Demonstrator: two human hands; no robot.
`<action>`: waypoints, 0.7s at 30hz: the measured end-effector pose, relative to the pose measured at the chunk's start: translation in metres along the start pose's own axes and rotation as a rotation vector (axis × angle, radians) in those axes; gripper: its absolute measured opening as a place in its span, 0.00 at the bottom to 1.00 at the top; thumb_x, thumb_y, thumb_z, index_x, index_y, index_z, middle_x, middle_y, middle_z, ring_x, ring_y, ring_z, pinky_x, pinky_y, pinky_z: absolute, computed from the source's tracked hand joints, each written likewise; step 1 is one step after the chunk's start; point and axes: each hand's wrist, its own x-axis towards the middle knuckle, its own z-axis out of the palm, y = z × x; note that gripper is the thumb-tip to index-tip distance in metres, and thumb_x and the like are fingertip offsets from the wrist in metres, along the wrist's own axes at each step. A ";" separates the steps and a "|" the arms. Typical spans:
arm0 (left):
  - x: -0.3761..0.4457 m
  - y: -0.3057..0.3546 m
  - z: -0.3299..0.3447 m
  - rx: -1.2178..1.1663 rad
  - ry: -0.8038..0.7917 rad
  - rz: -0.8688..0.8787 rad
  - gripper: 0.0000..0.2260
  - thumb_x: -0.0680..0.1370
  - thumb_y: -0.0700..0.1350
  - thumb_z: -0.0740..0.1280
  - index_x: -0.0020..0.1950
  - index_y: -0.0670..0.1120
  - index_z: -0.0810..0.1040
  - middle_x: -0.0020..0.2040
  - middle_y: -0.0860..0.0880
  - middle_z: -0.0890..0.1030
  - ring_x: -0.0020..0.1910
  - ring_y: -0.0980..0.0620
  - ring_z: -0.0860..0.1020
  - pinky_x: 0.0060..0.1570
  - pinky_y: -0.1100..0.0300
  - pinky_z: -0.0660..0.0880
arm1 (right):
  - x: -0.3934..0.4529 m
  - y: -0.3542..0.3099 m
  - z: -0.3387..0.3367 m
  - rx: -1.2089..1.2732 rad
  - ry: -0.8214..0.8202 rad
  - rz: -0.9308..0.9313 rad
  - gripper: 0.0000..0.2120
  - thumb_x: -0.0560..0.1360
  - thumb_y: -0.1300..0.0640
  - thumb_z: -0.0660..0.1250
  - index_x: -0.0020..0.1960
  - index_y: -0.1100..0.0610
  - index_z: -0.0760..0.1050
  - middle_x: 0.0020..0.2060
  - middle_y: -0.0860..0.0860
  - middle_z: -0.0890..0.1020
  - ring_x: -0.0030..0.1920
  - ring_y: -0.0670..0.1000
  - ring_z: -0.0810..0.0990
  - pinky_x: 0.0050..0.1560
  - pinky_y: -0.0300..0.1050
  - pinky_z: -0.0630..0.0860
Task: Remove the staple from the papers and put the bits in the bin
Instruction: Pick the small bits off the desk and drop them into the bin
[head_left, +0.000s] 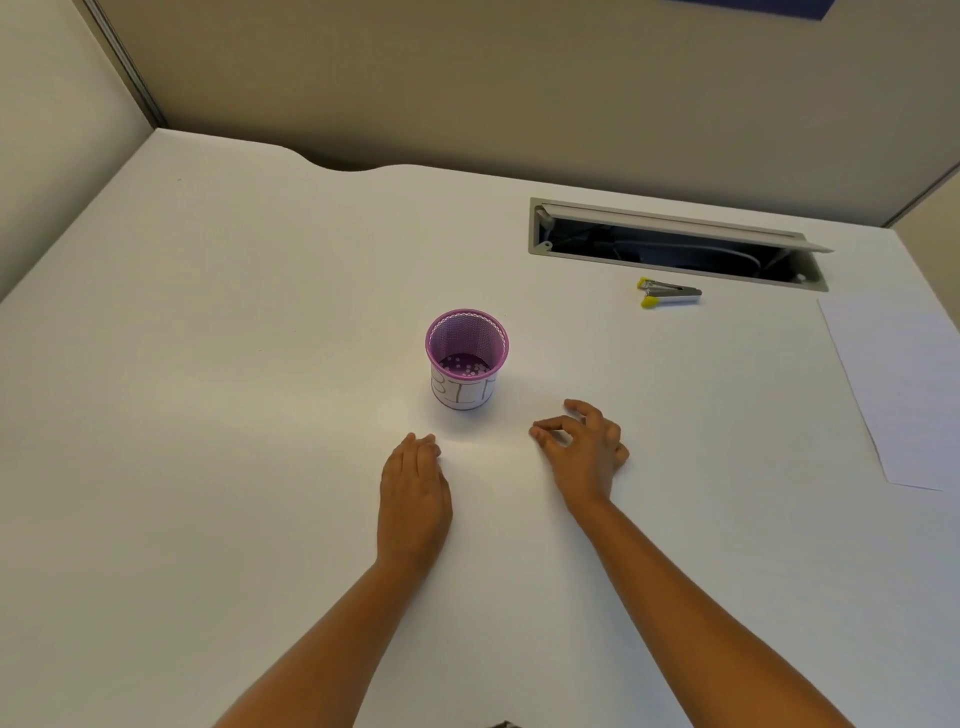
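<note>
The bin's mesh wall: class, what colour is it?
Purple, on the bin, with a white label lower down; the head view shows it.

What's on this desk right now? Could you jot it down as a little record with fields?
surface: white desk
bin: purple mesh cup with a paper label, upright at the middle, small pale bits inside
staple remover: yellow-tipped, lying far right, near the open cable slot
papers: white sheet at the right edge, untouched
left hand: flat on the desk, palm down
right hand: thumb and forefinger pinched together; too small to tell whether they hold anything
</note>
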 end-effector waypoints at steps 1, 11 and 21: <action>0.000 0.000 0.000 0.002 0.001 0.003 0.21 0.76 0.43 0.48 0.58 0.36 0.74 0.58 0.38 0.78 0.62 0.37 0.73 0.63 0.45 0.67 | 0.001 0.000 0.000 -0.019 0.000 -0.018 0.06 0.71 0.48 0.70 0.45 0.48 0.82 0.63 0.45 0.73 0.64 0.50 0.65 0.56 0.43 0.54; 0.001 -0.001 0.002 0.016 0.045 0.025 0.18 0.75 0.41 0.51 0.57 0.36 0.74 0.55 0.38 0.79 0.59 0.37 0.75 0.63 0.49 0.68 | 0.006 -0.002 0.002 -0.034 -0.022 -0.013 0.07 0.75 0.53 0.65 0.48 0.53 0.80 0.62 0.47 0.73 0.64 0.51 0.65 0.60 0.47 0.56; 0.002 0.002 -0.001 0.040 0.077 0.041 0.17 0.75 0.41 0.52 0.55 0.36 0.76 0.52 0.38 0.80 0.57 0.37 0.77 0.57 0.44 0.72 | 0.028 -0.086 -0.031 0.205 0.039 -0.106 0.08 0.75 0.50 0.65 0.48 0.52 0.80 0.60 0.49 0.74 0.62 0.50 0.68 0.55 0.43 0.57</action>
